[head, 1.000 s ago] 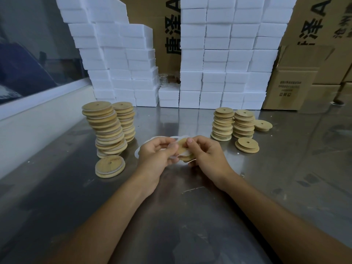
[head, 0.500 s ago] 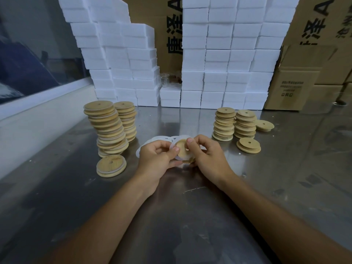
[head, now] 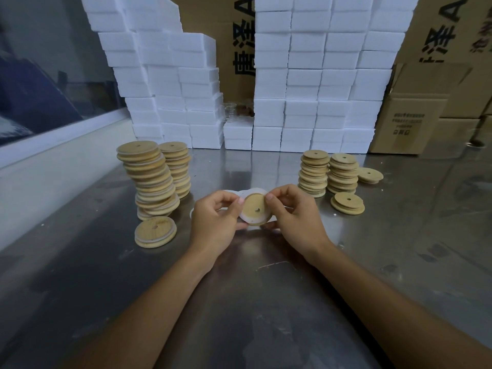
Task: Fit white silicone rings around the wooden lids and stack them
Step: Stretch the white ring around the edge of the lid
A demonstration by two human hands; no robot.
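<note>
Hands meet over the steel counter (head: 266, 302) — left hand (head: 214, 225) and right hand (head: 295, 217) both pinch one wooden lid (head: 256, 209), tilted up toward the camera, a white silicone ring (head: 244, 214) around its rim. Loose rings (head: 234, 193) lie just behind. Ringed stacks (head: 153, 179) stand left, with one ringed lid (head: 155, 231) beside them; bare lid stacks (head: 328, 171) stand right.

A brushed-steel counter (head: 399, 262) fills the foreground, its surface scuffed and dully reflecting the light. At its far edge stand two tall walls of white foam blocks (head: 319, 75), with brown cardboard cartons (head: 415, 113) printed in black characters behind and beside them. To the left runs a white ledge (head: 53, 161) under a dark glass window (head: 40, 89).
</note>
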